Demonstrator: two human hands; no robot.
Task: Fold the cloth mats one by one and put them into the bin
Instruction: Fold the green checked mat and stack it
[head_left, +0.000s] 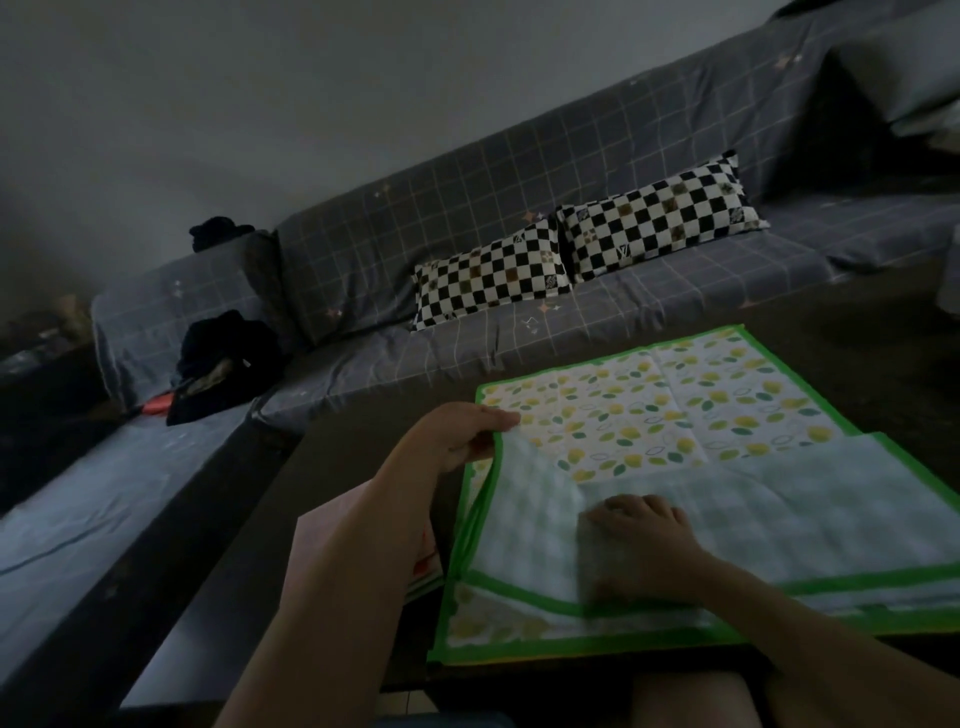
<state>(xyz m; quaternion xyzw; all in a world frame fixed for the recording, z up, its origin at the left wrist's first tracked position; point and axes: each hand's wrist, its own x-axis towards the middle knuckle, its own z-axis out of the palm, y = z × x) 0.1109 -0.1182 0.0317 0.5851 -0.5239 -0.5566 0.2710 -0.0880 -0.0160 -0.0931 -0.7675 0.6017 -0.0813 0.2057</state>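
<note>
Dim room. Green-bordered cloth mat with yellow lemon print (675, 410) lies on the dark desk (363, 457), its near part turned over to show a pale checked underside. Left hand (457, 434) pinches the mat's folded left edge, grip closed on the fabric. Right hand (641, 535) rests on the folded layer, fingers curled loosely, grasping nothing. Far behind: grey grid-patterned sofa (363, 249) with two black-and-white checkered pillows (493, 273).

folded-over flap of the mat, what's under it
Under the flap lies the rest of the lemon-print mat, its print showing beyond the flap. The left hand pinches the flap's corner; the right hand rests on top. The table under the mat is hidden.
</note>
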